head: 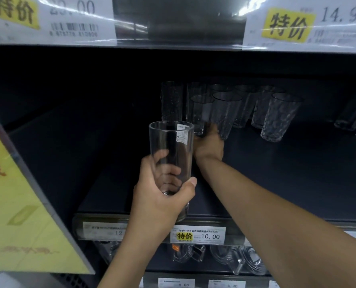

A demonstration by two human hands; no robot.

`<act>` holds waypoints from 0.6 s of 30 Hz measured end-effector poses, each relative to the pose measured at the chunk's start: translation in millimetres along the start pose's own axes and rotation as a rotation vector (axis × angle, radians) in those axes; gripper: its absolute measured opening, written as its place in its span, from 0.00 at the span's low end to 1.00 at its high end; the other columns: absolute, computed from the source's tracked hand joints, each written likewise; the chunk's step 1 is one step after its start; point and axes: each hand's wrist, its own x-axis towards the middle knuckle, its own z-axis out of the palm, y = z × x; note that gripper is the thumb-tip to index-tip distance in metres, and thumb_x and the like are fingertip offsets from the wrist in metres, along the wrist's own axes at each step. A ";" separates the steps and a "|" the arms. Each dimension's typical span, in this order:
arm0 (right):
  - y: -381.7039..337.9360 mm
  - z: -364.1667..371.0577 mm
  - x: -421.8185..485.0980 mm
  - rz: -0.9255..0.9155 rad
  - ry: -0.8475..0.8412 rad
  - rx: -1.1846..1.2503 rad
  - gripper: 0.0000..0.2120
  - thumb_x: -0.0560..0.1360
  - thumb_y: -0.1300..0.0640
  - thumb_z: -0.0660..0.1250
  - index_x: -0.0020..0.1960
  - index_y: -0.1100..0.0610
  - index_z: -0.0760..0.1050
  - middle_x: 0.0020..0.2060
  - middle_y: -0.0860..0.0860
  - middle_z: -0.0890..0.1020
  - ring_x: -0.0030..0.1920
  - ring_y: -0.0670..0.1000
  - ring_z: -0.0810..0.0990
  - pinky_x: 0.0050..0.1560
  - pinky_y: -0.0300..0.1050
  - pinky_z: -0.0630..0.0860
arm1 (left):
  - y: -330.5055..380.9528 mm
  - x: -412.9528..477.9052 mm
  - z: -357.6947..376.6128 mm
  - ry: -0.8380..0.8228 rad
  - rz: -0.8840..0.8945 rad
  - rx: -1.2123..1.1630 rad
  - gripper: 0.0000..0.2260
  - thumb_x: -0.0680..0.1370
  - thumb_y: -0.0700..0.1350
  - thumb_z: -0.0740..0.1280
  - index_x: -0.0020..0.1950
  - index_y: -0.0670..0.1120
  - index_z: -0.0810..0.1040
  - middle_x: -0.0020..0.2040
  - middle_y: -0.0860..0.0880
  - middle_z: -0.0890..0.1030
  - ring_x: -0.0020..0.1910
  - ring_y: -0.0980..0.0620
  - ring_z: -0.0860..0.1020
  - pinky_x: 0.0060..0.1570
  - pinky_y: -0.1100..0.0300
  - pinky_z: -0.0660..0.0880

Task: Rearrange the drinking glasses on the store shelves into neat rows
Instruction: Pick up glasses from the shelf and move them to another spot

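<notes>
Now | left hand [162,197] grips stickered glass [171,142] | right hand [210,144] grip unclear | tag [197,235] "特价 10.00"

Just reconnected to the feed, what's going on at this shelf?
A person is working at a store shelf. The left hand grips a tall clear glass by its lower part, holding it up at the shelf's front. The right hand reaches in to the cluster of glasses at the back, at their bases; whether it grips one is unclear.

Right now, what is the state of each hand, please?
Left hand: holds the tall glass.
Right hand: at the shelf glasses; grip cannot be told.
</notes>
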 end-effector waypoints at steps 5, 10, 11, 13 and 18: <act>0.0 0.9 0.0 0.006 0.009 -0.020 0.27 0.73 0.40 0.67 0.65 0.54 0.68 0.60 0.58 0.79 0.62 0.61 0.75 0.61 0.56 0.74 | -0.4 0.1 -1.2 -0.008 -0.012 0.010 0.25 0.69 0.39 0.75 0.61 0.54 0.70 0.44 0.51 0.80 0.40 0.57 0.80 0.38 0.72 0.74; 0.0 1.8 0.4 0.004 0.014 -0.033 0.28 0.73 0.40 0.67 0.67 0.53 0.68 0.61 0.58 0.79 0.62 0.61 0.74 0.62 0.55 0.73 | -0.7 -0.3 -1.3 -0.007 -0.012 0.014 0.25 0.69 0.39 0.75 0.61 0.54 0.70 0.45 0.51 0.80 0.40 0.57 0.80 0.38 0.72 0.74; -0.3 1.7 0.6 0.006 0.014 -0.039 0.28 0.73 0.40 0.66 0.68 0.53 0.68 0.61 0.58 0.79 0.63 0.61 0.74 0.63 0.55 0.73 | -0.7 -0.5 -1.4 -0.008 -0.013 0.012 0.25 0.69 0.39 0.75 0.61 0.54 0.70 0.45 0.51 0.80 0.40 0.57 0.80 0.38 0.72 0.74; -1.1 1.4 0.6 0.010 0.015 -0.052 0.28 0.74 0.40 0.66 0.68 0.54 0.68 0.61 0.59 0.78 0.63 0.61 0.73 0.63 0.55 0.72 | -1.0 -0.3 -1.6 -0.010 -0.010 0.013 0.26 0.69 0.38 0.75 0.62 0.54 0.70 0.45 0.51 0.79 0.40 0.58 0.80 0.38 0.72 0.74; -1.1 2.1 0.3 0.015 0.020 -0.060 0.27 0.73 0.39 0.67 0.66 0.54 0.68 0.61 0.58 0.78 0.63 0.61 0.73 0.63 0.55 0.72 | -2.3 0.3 -0.6 0.000 -0.002 0.008 0.25 0.69 0.39 0.75 0.60 0.54 0.70 0.44 0.51 0.79 0.38 0.59 0.80 0.37 0.72 0.74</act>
